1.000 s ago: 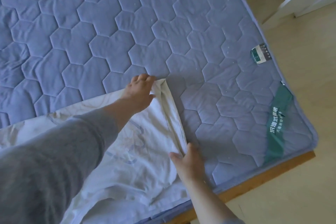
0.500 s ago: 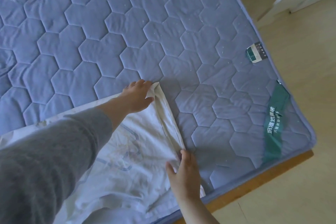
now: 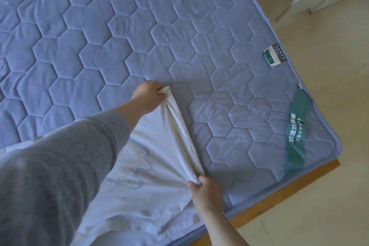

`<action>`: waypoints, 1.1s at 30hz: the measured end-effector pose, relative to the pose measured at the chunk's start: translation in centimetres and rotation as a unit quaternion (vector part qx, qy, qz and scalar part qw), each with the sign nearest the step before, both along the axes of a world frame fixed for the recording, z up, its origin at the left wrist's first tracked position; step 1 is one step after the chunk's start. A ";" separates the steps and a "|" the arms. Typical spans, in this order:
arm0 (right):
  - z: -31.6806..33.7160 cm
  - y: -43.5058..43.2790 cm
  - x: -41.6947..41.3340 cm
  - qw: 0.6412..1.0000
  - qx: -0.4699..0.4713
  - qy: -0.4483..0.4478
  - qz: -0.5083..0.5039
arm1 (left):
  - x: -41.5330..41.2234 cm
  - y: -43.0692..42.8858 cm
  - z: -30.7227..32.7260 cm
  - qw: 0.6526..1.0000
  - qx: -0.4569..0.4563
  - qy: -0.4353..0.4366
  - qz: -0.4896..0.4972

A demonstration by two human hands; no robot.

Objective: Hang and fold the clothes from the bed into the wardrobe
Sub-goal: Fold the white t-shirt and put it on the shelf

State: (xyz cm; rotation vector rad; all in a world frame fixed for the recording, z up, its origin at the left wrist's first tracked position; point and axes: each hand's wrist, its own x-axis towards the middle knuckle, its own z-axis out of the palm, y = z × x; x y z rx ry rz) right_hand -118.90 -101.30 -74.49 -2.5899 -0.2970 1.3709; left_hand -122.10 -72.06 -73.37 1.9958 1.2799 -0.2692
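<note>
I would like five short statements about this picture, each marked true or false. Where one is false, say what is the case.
1. The left hand and the right hand both grip one edge of the white garment. True.
2. The garment lies on a blue quilted mattress. True.
3. The green label is covered by the garment. False: it lies uncovered near the mattress corner, apart from the garment.
4. The left arm wears a red sleeve. False: the sleeve is grey.
5. The garment hangs from a hanger. False: no hanger shows; the garment rests on the mattress.
</note>
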 end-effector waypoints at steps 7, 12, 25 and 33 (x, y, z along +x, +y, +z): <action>0.7 0.0 -0.4 0.990 -0.045 -0.102 0.090 | 1.1 -0.3 0.1 0.999 -0.052 -0.010 -0.015; 1.0 -0.4 -0.2 0.995 -0.006 -0.082 0.052 | 1.1 0.2 1.4 0.998 -0.028 -0.053 -0.026; 5.6 -1.6 -0.7 0.985 0.104 -0.033 0.136 | -4.8 -0.6 6.8 0.992 0.081 -0.065 0.068; 10.8 -0.5 -4.8 0.961 0.153 -0.018 0.232 | -13.8 -0.3 10.9 0.965 0.079 -0.134 0.211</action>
